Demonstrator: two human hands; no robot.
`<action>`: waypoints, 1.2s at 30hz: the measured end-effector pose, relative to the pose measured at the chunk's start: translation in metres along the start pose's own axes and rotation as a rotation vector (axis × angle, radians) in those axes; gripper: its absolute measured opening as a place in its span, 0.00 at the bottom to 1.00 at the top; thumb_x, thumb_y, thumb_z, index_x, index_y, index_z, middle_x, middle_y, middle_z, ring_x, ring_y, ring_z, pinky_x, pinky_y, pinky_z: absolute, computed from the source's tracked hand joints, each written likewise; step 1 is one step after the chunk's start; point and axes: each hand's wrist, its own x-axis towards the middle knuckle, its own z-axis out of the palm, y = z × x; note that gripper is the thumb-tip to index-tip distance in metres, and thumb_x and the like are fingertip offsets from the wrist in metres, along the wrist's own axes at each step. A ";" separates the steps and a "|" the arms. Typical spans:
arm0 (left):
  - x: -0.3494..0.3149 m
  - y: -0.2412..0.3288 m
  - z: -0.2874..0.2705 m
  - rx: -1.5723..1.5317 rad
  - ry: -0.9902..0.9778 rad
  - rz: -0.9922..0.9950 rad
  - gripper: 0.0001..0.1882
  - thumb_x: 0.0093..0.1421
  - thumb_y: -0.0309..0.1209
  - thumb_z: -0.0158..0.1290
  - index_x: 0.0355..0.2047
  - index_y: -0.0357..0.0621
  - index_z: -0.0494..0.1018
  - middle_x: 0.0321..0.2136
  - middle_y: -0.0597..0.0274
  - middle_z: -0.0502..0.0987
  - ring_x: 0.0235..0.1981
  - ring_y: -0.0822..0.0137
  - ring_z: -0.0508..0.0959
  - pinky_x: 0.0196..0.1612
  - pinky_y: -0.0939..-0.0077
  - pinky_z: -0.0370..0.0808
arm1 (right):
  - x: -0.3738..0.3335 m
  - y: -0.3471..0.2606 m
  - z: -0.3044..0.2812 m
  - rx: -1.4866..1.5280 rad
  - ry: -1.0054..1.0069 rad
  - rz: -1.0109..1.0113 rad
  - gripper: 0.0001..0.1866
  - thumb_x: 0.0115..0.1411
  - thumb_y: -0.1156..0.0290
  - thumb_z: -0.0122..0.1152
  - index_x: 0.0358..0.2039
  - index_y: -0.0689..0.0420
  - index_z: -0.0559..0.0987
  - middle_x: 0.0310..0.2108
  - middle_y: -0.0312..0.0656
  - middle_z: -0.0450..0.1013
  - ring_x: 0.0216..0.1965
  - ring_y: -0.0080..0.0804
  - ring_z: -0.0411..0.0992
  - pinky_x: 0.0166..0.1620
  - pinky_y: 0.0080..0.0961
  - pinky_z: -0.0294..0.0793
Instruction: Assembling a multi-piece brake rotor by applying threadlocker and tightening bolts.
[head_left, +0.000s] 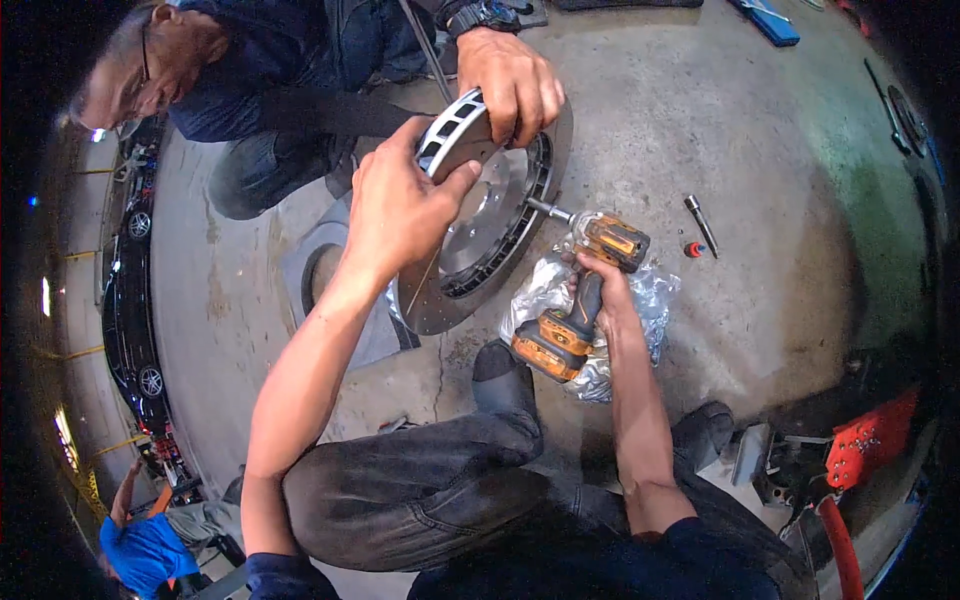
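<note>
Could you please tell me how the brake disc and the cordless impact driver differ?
The brake disc is round and grey; the cordless impact driver is orange and black. The left hand and a co-worker's hand grip the disc, while the right hand alone grips the driver. Both are hand-held.

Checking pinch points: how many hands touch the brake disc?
2: the wearer's left hand at the left of the disc; the co-worker's hand at its top. Another may be hidden behind it.

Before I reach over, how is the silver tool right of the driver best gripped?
I'd pinch the silver tool across its middle, from its right: it lies slender along the floor, with a small red piece close left of its near end.
</note>
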 end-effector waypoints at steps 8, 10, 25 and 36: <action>-0.001 -0.010 0.002 -0.003 -0.043 -0.036 0.26 0.50 0.37 0.66 0.45 0.32 0.74 0.35 0.42 0.81 0.38 0.55 0.83 0.44 0.65 0.76 | -0.008 0.014 0.016 0.020 0.032 -0.009 0.16 0.58 0.71 0.63 0.46 0.61 0.76 0.37 0.44 0.79 0.25 0.28 0.74 0.29 0.24 0.76; 0.000 -0.009 0.001 0.009 -0.036 -0.028 0.26 0.50 0.37 0.66 0.45 0.32 0.74 0.35 0.42 0.81 0.38 0.55 0.83 0.43 0.65 0.76 | -0.009 0.019 0.020 -0.022 0.053 -0.037 0.16 0.58 0.71 0.63 0.46 0.61 0.75 0.37 0.44 0.79 0.26 0.28 0.74 0.29 0.23 0.75; -0.008 -0.016 0.003 0.022 0.017 0.044 0.25 0.49 0.38 0.65 0.43 0.34 0.75 0.32 0.43 0.81 0.36 0.51 0.83 0.41 0.64 0.76 | 0.001 0.032 0.015 0.146 0.049 0.032 0.11 0.59 0.72 0.62 0.41 0.58 0.74 0.29 0.39 0.73 0.25 0.27 0.71 0.28 0.25 0.73; -0.007 -0.013 -0.001 -0.013 -0.038 0.011 0.25 0.49 0.38 0.65 0.43 0.34 0.75 0.33 0.43 0.81 0.34 0.53 0.82 0.40 0.64 0.76 | 0.006 0.035 0.006 0.162 -0.036 0.010 0.12 0.59 0.72 0.62 0.42 0.58 0.74 0.33 0.42 0.76 0.24 0.27 0.70 0.29 0.26 0.72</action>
